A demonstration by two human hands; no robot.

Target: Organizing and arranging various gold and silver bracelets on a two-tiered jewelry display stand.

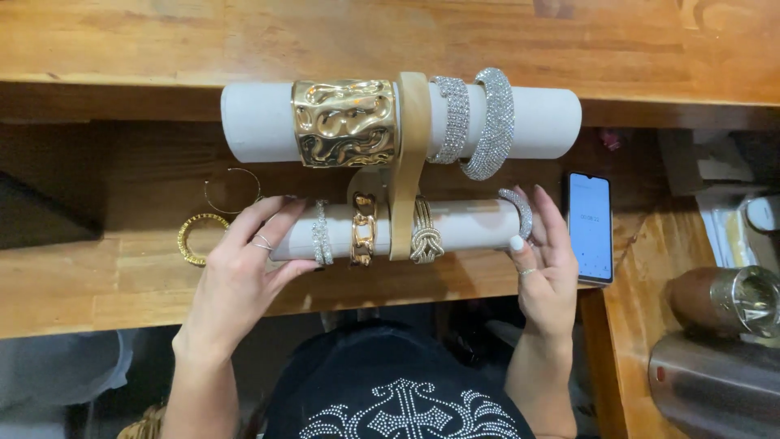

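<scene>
Nearest the camera, at 6 o'clock, is the person's dark top with a studded pattern [398, 406], and both forearms rise from it toward the stand.

The left hand [240, 272] lies at 8 o'clock of the frame's middle, fingers spread and loosely curled around the left end of the lower white roll [467, 226]. The right hand [543, 264] is at 4 o'clock, half open, thumb and fingers pinching a sparkling silver bangle [520, 210] right at the roll's right end; whether the bangle is on the roll or just off its tip I cannot tell.

The lower roll's long axis runs 9 to 3 o'clock, straight across between the 2 hands, so each hand caps 1 end and the right hand is the nearer to the bangle. On this roll sit a thin crystal bracelet [322, 234], a gold chain-link bracelet [363, 230] and a knotted gold bracelet [425, 234], either side of the tan upright [410, 162].

The upper white roll [256, 122], parallel at 12 o'clock, carries a wide hammered gold cuff [344, 122] and 2 crystal bands [475, 122].

Open room: at 3 o'clock a phone [590, 228] lies just beside the right hand, narrowing that side. At 9 o'clock a gold bangle [197, 238] and a thin hoop [231, 191] lie flat on the wooden counter [97, 284], whose front edge runs close under the hands.
</scene>
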